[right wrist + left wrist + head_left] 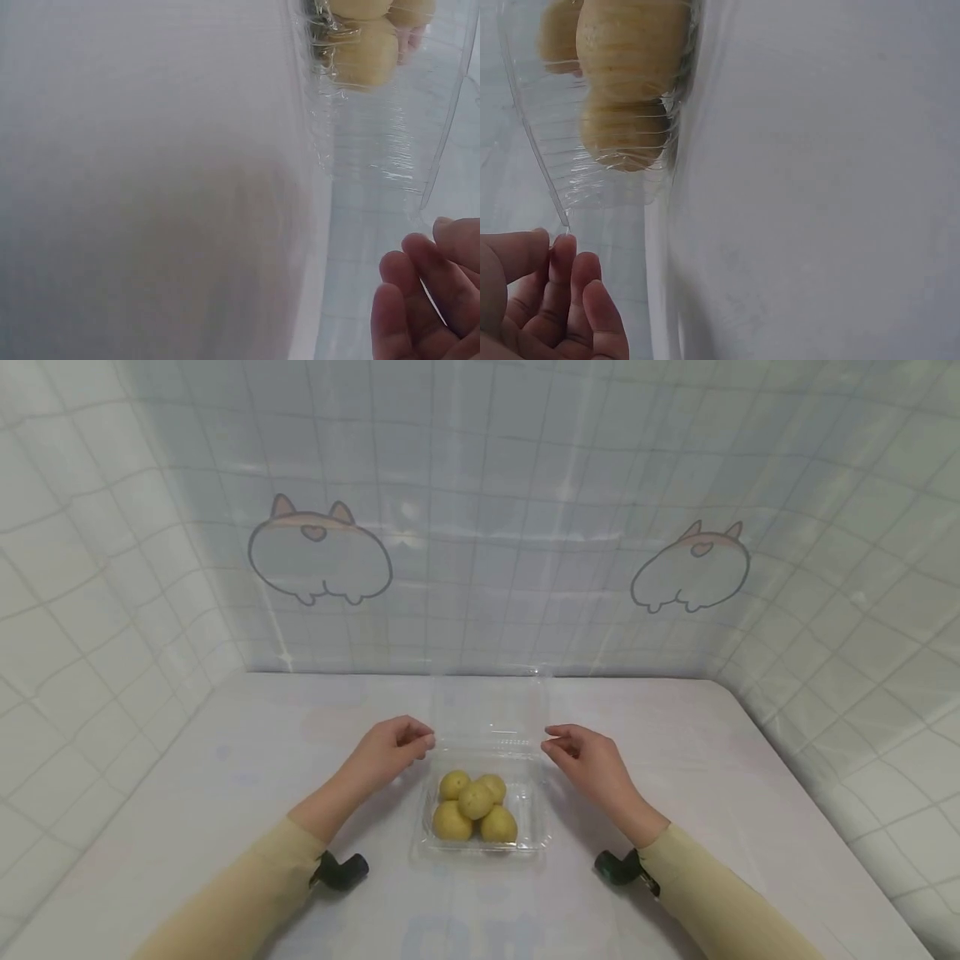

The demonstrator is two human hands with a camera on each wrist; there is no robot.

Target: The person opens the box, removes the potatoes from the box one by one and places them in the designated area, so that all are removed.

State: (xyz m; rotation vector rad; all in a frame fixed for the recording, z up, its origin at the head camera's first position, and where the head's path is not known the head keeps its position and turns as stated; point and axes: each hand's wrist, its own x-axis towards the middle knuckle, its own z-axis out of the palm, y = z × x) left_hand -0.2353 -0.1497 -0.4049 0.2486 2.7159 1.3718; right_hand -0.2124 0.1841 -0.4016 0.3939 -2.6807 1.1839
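A clear plastic clamshell box (531, 814) stands on the table with its transparent lid (491, 710) raised at the back. Several yellow, round fruits (476, 800) are heaped in its base; their exact kind is unclear. My left hand (388, 747) is at the box's back left corner, thumb and index fingertips close together right by the end of the rim (544, 161). On the opposite side my right hand (592, 764) is beside the back right corner, with a small gap between thumb and fingers (412, 274). I see nothing held in either hand. The lid's edges are hard to make out.
A white cloth with faint prints covers the table (262, 760). Behind it rises a tiled-pattern curtain (480, 527) with two cartoon animal drawings, and similar sheets hang at both sides. Dark wrist devices (343, 870) jut from under both sleeves.
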